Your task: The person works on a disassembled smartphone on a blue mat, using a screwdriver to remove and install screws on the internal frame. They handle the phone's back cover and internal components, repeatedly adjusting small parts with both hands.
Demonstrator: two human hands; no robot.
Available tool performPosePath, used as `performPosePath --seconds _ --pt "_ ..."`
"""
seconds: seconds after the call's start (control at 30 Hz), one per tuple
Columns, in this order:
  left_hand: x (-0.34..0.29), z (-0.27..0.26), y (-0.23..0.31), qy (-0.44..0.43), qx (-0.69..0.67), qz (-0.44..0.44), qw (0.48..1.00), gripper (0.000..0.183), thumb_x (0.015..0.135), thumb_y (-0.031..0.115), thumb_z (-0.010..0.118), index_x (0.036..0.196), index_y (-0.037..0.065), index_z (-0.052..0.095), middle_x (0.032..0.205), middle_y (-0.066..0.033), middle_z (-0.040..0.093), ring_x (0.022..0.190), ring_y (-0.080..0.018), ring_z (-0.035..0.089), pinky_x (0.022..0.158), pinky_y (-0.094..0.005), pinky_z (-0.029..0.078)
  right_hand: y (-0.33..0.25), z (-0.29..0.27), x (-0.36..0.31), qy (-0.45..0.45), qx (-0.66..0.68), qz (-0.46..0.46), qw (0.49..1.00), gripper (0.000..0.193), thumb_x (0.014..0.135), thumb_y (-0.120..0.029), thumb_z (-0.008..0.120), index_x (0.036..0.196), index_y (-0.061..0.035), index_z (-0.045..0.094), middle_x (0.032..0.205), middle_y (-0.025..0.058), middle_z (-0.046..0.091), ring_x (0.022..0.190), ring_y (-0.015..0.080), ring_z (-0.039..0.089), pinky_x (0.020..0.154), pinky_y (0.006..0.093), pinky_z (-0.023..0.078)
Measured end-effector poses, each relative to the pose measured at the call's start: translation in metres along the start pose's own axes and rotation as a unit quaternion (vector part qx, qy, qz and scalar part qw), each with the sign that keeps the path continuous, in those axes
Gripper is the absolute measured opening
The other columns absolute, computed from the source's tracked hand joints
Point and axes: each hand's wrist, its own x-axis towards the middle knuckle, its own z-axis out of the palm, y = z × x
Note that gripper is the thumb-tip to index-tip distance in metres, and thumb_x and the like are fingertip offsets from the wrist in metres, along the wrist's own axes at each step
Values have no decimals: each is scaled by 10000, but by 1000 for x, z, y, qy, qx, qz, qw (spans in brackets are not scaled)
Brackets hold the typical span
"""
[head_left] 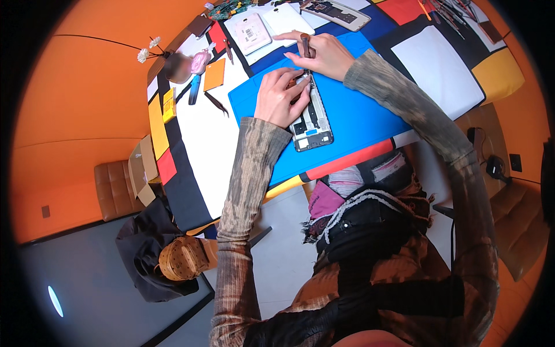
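An opened smartphone (319,118) lies on a blue mat (358,113), its inner frame and dark internal parts bared. My left hand (281,95) is closed over the phone's left side and upper part, with fingertips bent onto it and hiding some of it. In my right hand (329,56), at the phone's far end, a brown-handled screwdriver (304,45) stands nearly upright between the fingers. Its tip meets the phone's top area; exactly what it touches is hidden.
Beyond the mat lie a white phone back cover (252,32) and another opened phone (336,13). Black tweezers (216,104), a blue-handled tool (195,89) and a yellow box (169,105) are at left. Several tools (451,14) lie far right, near a white sheet (436,66).
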Motion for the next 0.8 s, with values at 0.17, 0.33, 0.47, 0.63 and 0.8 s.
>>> performPosePath --seconds 0.17,0.33,0.47,0.63,0.8 --pt "0 0 -1 -2 6 6 1000 179 768 152 680 927 95 736 1000 -60 661 975 -237 564 843 -368 448 0 4 0 60 69 24 995 635 848 -193 674 1405 -168 370 591 3 523 499 93 533 471 234 443" --pt "1 -1 0 -5 4 -3 1000 180 774 156 679 935 99 735 1006 -56 662 974 -234 565 848 -362 444 1 -6 2 -12 -18 -18 1000 382 855 -181 628 1199 -128 470 717 35 558 582 179 587 496 298 476" --pt "0 0 0 -5 -16 -12 1000 183 782 169 672 940 99 734 1015 -53 663 972 -219 573 861 -357 434 2 -14 4 19 -30 -86 996 357 782 -28 550 1119 -123 477 1002 40 556 888 196 580 785 387 467" --pt "-2 -1 -1 -3 -44 -33 998 188 777 170 657 927 83 730 972 -40 688 918 -182 605 857 -341 419 0 -9 9 24 -14 -98 995 333 808 -37 545 1121 -117 466 1092 35 541 990 222 552 922 398 402" --pt "-2 -1 -1 5 -60 -47 997 194 764 160 647 915 68 725 966 -50 702 902 -173 615 866 -343 405 4 -14 7 -15 34 -75 997 187 819 -32 528 969 -92 435 1246 63 537 1041 238 530 939 391 405"
